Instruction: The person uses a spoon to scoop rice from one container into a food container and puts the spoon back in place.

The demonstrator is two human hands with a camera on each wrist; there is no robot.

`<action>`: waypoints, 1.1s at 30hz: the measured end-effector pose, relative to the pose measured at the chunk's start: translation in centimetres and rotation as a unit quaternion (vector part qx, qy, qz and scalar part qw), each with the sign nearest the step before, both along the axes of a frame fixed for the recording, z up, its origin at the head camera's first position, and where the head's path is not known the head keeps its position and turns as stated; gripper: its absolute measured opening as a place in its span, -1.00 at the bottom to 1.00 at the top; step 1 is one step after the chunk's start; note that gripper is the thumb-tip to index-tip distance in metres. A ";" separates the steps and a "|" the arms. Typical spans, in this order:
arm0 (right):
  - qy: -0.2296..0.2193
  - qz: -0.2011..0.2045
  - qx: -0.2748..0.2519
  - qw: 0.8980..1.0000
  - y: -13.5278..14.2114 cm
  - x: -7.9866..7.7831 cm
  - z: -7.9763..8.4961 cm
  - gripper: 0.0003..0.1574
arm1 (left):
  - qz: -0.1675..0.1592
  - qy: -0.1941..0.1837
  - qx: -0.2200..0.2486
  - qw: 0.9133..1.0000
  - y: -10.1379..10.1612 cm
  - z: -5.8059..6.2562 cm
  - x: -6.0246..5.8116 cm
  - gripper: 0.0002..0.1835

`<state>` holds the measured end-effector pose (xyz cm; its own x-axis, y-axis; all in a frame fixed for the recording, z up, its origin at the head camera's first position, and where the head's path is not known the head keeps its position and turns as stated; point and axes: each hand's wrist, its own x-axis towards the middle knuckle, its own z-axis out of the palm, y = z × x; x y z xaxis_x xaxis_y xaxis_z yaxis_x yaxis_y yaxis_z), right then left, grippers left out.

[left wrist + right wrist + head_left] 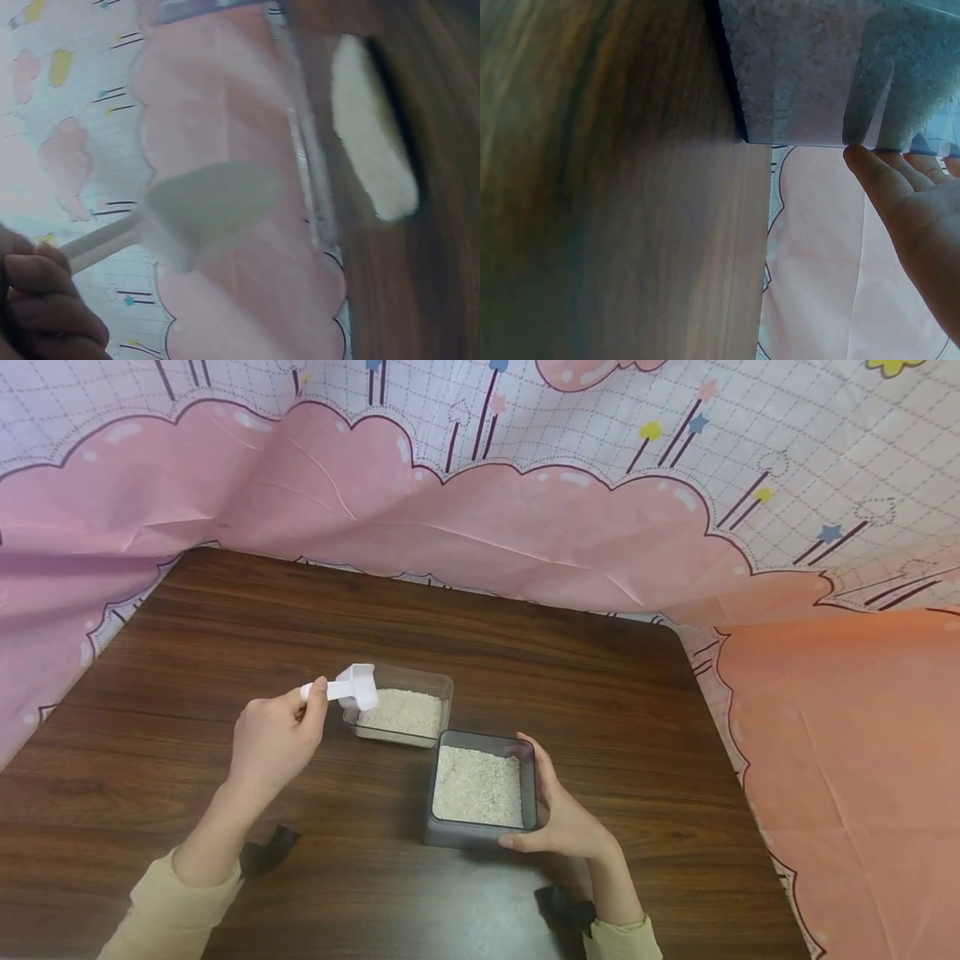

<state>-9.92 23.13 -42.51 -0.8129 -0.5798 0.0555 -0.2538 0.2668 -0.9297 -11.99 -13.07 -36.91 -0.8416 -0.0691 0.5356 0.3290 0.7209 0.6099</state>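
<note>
In the head view my left hand [277, 735] grips the handle of a white plastic scoop [360, 687]. The scoop's head is raised over the left end of a clear shallow container [442, 737] that holds white rice [408, 712]. In the left wrist view, curled fingers [52, 307] wrap the handle, and the scoop's bowl [214, 210] looks pale and blurred. My right hand [566, 818] holds a deeper, grey see-through box [457, 835] at its right side, thumb on the near wall. Rice [477, 787] fills much of this box, its grains showing through the wall in the right wrist view.
Both containers stand on a dark wood-grain table [337, 610], nearly corner to corner. Black straps [270, 852] hang by both wrists. A patterned pink and white sheet [480, 527] surrounds the table's back and sides.
</note>
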 end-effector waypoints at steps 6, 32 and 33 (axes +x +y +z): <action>0.005 0.003 0.000 1.000 -0.1 -0.2 0.0 0.55 | -0.057 -0.083 0.257 0.961 0.2 1.8 1.0 -0.42; 0.003 -0.007 0.009 1.000 -0.1 -0.1 -0.1 0.57 | -0.210 -0.156 0.022 0.965 5.9 3.9 3.9 -0.42; 0.003 -0.007 0.008 1.000 -0.1 -0.1 -0.1 0.57 | -0.209 -0.155 0.001 0.966 6.2 4.1 3.8 -0.42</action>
